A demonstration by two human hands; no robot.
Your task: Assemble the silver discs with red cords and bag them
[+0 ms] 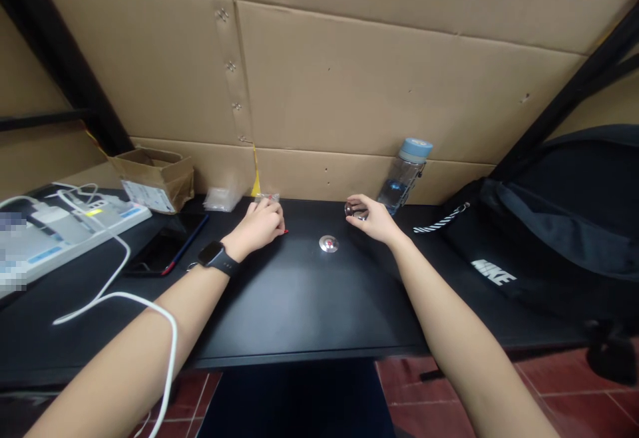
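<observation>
My right hand (373, 219) is curled around a small dark brown round piece (348, 209), with a shiny bit showing between the fingers. My left hand (260, 223) rests low over the desk with its fingers bent down. A small red tip (285, 231) pokes out by its thumb side; whatever else lies under those fingers is hidden. Just behind the left hand is a small clear plastic bag (272, 197) with something red in it. Between both hands a shiny silver disc (322, 244) with a red centre lies flat on the black desk (319, 305).
A water bottle (403, 175) stands behind my right hand, beside a black backpack (539, 245). On the left are a phone (162, 248), a cardboard box (162, 175), clear bags (219, 199) and a power strip (74, 241). A white cable (172, 351) hangs across my left forearm.
</observation>
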